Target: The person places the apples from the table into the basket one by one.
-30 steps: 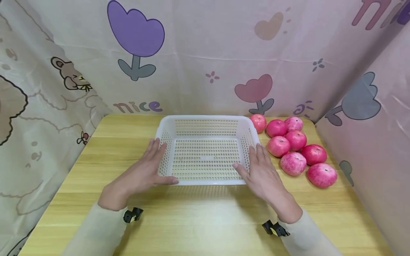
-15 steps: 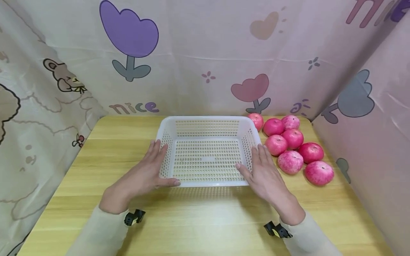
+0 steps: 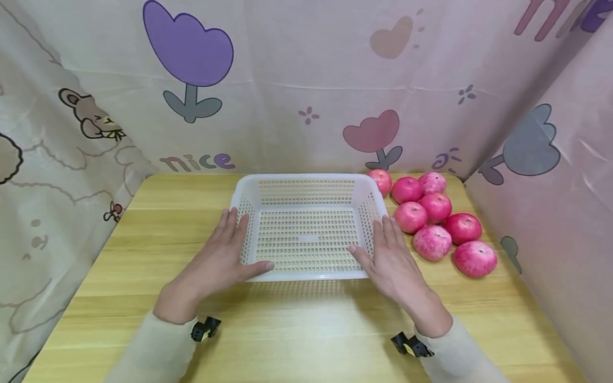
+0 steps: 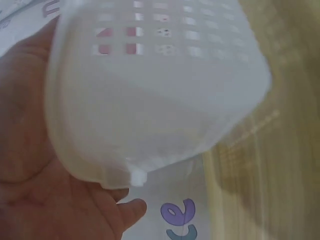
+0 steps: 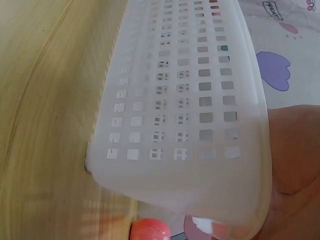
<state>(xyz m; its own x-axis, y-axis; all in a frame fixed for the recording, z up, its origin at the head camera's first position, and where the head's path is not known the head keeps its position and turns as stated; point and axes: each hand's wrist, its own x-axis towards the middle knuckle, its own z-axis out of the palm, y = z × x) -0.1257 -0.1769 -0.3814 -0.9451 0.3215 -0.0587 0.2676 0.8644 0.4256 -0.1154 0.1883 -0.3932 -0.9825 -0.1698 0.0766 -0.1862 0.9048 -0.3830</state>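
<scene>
Fingers of your left hand (image 3: 219, 261) lay straight, thumb spread, touching the white basket (image 3: 308, 239) between your hands; your right hand (image 3: 395, 263) mirrored it at the right rim. Only the head view showed eight pink fruits (image 3: 435, 208) farther right.

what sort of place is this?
Likely a small staged tabletop booth: cartoon-print cloth hangings enclose a wood-grain table holding a white perforated plastic basket and loose pink-red apples.

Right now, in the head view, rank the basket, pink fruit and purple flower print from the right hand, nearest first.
1. Basket: touching the right hand.
2. Pink fruit: on the right.
3. Purple flower print: curtain, upper left.
</scene>
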